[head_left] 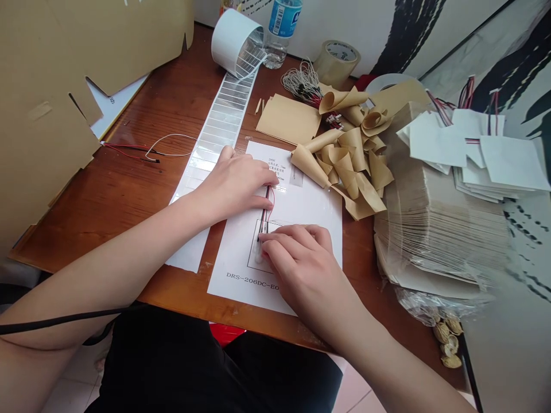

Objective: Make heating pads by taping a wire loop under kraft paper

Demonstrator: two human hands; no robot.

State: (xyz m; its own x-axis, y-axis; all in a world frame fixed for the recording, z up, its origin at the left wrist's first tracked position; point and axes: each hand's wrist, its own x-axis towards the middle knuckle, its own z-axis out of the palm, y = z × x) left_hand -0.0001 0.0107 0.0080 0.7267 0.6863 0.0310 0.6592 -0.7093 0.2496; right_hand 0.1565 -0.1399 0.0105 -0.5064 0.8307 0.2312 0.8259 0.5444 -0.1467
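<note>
On a printed white sheet lies a thin red and black wire lead, running up and down the page. My left hand has its index finger and thumb closed around the upper end of the lead. Lower down, my right hand pinches the dark lower ends over a printed rectangle. Its fingertips partly hide what they grip. A small clear piece shows beside those fingertips. Close to my left wrist, a strip of silver-white labels unrolls from a label roll.
Rolled brown paper pieces heap beside a flat brown paper stack. At right stand bundled cards with white wired packets on top. A bottle, tape roll, bundled wires, cardboard and walnut shells surround these.
</note>
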